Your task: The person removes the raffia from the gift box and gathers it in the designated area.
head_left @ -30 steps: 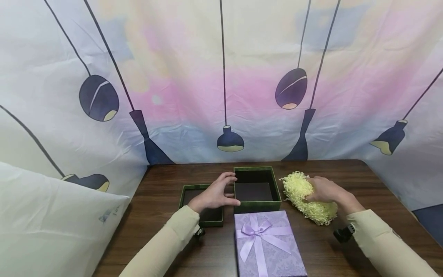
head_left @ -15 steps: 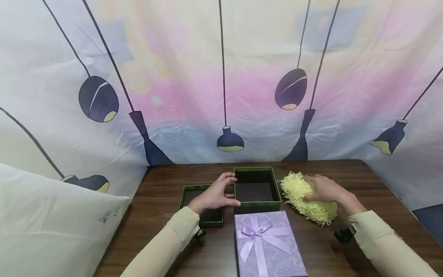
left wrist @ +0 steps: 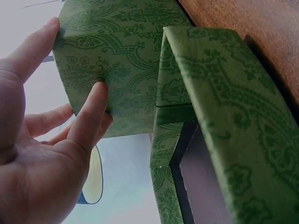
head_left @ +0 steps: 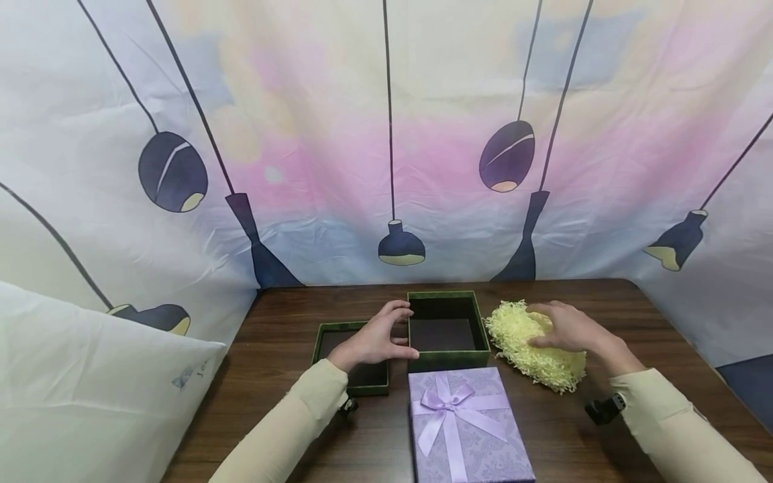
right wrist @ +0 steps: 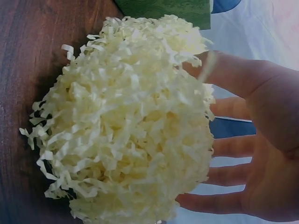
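A dark-lined green patterned box (head_left: 449,361) stands lidless at the table's far middle. My left hand (head_left: 371,339) is at its left side, thumb near the front corner; in the left wrist view, extended fingers (left wrist: 91,109) touch the patterned wall. Behind that wrist lies the matching green lid (head_left: 370,390), its hollow upward. Right of the box is a heap of pale yellow shredded paper (head_left: 531,352). My right hand (head_left: 574,332) rests against its right side, fingers spread and fairly straight; the right wrist view shows the fingertips hidden behind the shreds (right wrist: 126,121).
A lilac gift box (head_left: 471,429) with a ribbon bow sits at the front of the brown wooden table (head_left: 290,312), close before the green box. A white cushion-like thing (head_left: 90,389) rises at the left. A printed cloth (head_left: 338,168) hangs behind the table.
The shredded paper has shifted slightly left towards the green box and looks fluffier. The right hand has moved slightly and its fingers have spread. The left hand has stayed in place.
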A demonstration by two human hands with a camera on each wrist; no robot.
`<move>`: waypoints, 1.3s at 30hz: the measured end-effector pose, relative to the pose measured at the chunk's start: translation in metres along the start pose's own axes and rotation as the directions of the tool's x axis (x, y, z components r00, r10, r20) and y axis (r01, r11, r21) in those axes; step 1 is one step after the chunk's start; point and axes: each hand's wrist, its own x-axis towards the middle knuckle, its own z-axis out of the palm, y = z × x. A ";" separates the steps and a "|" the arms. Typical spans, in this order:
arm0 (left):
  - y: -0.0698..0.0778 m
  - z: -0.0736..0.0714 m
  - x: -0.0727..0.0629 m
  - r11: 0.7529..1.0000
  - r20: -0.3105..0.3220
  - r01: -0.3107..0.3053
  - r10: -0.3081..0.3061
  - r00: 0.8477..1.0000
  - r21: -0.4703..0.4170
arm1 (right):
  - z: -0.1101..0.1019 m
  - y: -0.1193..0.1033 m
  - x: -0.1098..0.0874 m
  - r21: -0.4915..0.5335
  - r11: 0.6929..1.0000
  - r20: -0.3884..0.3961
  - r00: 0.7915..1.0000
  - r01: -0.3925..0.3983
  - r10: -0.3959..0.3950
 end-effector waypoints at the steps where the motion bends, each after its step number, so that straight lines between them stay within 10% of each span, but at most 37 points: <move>1: 0.000 0.000 0.000 1.000 -0.001 -0.001 0.001 1.000 -0.001 | -0.001 0.000 0.000 0.002 1.000 -0.007 1.000 0.000 0.000; 39: 0.000 0.001 -0.001 1.000 -0.001 0.005 -0.005 1.000 -0.005 | -0.019 -0.053 -0.022 0.099 0.988 -0.201 0.975 0.119 -0.097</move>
